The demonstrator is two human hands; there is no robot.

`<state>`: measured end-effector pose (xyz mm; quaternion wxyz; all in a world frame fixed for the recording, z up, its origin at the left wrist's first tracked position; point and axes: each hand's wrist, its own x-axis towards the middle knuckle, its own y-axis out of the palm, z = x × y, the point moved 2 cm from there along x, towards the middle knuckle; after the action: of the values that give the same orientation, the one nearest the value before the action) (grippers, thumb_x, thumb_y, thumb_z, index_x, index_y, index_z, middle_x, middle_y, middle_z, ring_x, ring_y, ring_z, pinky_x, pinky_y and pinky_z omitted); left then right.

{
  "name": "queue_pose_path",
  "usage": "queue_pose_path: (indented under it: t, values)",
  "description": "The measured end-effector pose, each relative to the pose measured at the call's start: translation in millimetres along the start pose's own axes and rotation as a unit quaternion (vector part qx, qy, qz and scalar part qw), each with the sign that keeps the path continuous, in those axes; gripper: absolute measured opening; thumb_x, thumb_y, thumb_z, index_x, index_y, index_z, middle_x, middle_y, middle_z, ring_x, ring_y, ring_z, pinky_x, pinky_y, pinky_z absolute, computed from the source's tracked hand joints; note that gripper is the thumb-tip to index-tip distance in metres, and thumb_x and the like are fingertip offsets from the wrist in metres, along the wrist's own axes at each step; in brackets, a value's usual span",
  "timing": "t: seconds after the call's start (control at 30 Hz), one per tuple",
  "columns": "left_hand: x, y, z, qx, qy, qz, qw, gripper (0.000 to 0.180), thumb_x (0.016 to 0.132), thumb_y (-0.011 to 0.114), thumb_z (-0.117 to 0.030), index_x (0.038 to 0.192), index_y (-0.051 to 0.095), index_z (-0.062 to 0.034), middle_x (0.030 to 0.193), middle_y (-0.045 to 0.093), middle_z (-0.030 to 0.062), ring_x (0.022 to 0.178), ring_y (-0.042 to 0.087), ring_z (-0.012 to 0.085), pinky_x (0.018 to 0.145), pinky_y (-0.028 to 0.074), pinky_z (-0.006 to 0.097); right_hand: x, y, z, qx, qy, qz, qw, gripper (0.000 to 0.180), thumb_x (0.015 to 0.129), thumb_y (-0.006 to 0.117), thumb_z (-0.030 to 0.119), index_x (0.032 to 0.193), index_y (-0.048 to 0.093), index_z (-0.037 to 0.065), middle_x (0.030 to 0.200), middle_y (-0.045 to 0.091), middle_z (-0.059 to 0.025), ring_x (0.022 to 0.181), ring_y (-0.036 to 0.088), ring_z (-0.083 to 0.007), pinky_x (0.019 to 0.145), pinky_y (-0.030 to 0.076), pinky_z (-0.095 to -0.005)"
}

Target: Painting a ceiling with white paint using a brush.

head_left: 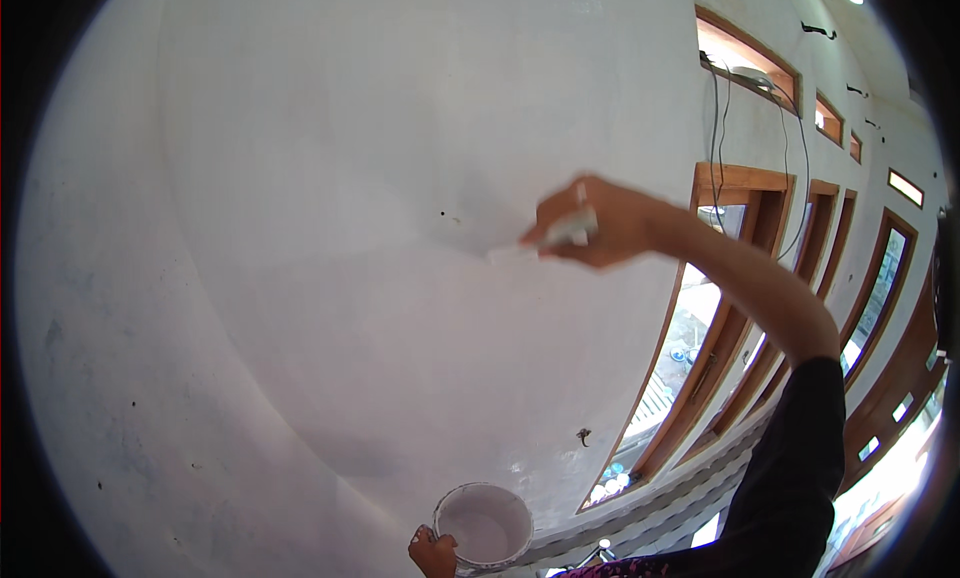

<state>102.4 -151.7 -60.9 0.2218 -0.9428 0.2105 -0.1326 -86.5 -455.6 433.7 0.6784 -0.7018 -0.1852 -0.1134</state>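
White pail point(522, 508), pale-coated inside, fill level unclear, left hand point(433, 555) gripping its left rim, right hand point(605, 223) above and right of the pail, clenched around a blurred pale tool point(572, 228), wall point(330, 178) behind the pail, window point(688, 318) to its upper right

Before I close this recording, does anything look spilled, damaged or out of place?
Possibly: cables dangle loosely from the nearest upper window, crossing the wooden frame below, which looks makeshift. I see no spill.
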Motion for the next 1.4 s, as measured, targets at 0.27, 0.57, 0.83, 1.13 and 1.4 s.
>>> queue_pose_path:
  t: [0.27, 0.57, 0.83, 1.13, 1.4]
  values:
    - [-7, 13, -2, -0.012, 0.069, -0.051, 0.996, 0.012, 0.068, 0.065, -0.012, 0.065, 0.057, -0.0040, 0.069, 0.054, 0.0184, 0.067, 0.055, 0.0413, 0.061, 0.043, 0.051, 67, -176, -40, -0.113, 0.154, -0.179, 0.965, 0.023, 0.084, 0.075, 0.017, 0.106, 0.073, 0.011, 0.095, 0.073, -0.0038, 0.086, 0.068, -0.0179, 0.074, 0.055, -0.0327]
    - [-11, 24, 25, 0.029, 0.055, -0.031, 0.998, 0.010, 0.068, 0.065, -0.015, 0.061, 0.063, -0.0081, 0.073, 0.057, 0.0141, 0.069, 0.058, 0.0367, 0.059, 0.046, 0.048, 107, -239, -11, -0.322, 0.026, -0.412, 0.852, 0.017, 0.089, 0.069, 0.016, 0.101, 0.073, 0.004, 0.100, 0.073, -0.0122, 0.093, 0.070, -0.0241, 0.084, 0.055, -0.0364]
    - [-10, 21, 47, 0.187, 0.268, -0.095, 0.940, 0.010, 0.066, 0.065, -0.020, 0.061, 0.065, -0.0115, 0.072, 0.055, 0.0127, 0.068, 0.057, 0.0348, 0.056, 0.045, 0.048, 57, -117, -11, -0.355, -0.151, -0.264, 0.884, 0.025, 0.078, 0.074, 0.008, 0.102, 0.072, 0.011, 0.088, 0.070, -0.0075, 0.077, 0.067, -0.0262, 0.069, 0.054, -0.0349]
    - [-9, 10, 27, 0.106, 0.208, -0.101, 0.967, 0.014, 0.072, 0.062, -0.016, 0.063, 0.059, -0.0053, 0.073, 0.054, 0.0176, 0.068, 0.055, 0.0404, 0.059, 0.042, 0.051, 58, -224, -1, -0.310, -0.059, -0.431, 0.846, 0.010, 0.086, 0.072, 0.007, 0.096, 0.074, 0.003, 0.098, 0.074, -0.0096, 0.085, 0.070, -0.0203, 0.076, 0.056, -0.0329]
    - [-11, 20, 82, 0.202, 0.275, -0.125, 0.932, 0.011, 0.069, 0.063, -0.019, 0.070, 0.069, -0.0092, 0.074, 0.059, 0.0122, 0.065, 0.058, 0.0349, 0.056, 0.045, 0.046, 26, -163, -31, -0.316, -0.080, -0.334, 0.884, 0.019, 0.083, 0.073, 0.000, 0.101, 0.074, 0.006, 0.081, 0.069, -0.0039, 0.073, 0.064, -0.0147, 0.072, 0.053, -0.0264]
